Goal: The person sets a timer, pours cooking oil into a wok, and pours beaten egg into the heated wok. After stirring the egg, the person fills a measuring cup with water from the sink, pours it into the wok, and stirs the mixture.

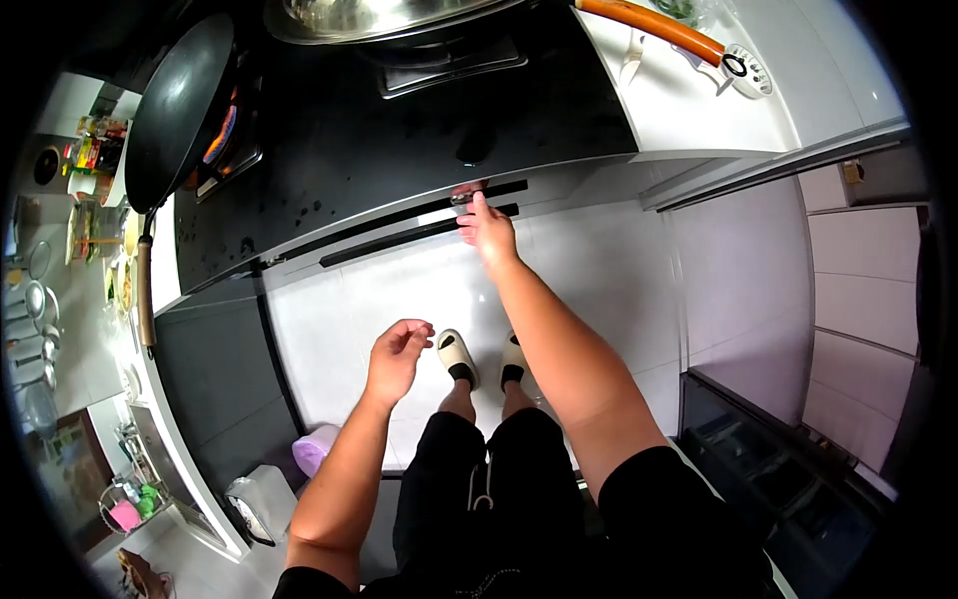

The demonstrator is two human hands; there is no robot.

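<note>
My right hand (489,232) reaches to the front panel of the black cooktop (359,150), its fingers closed around a small knob (462,198) that they partly hide. My left hand (396,359) hangs above the floor with loosely curled fingers, the thumb apart, and nothing in it. At the left of the cooktop a dark wok (180,115) with a wooden handle (146,290) stands over a burner, where a blue and orange flame (222,135) shows. A large shiny metal pan or lid (384,15) sits over the other burner, cut off by the frame.
Right of the cooktop, a white counter (639,105) bears a slotted utensil (748,72) and an orange-brown handle (649,25). Sauce bottles (95,150) and hanging ladles (35,299) are on the left. A white bin (261,504) and a purple object (314,449) stand on the floor.
</note>
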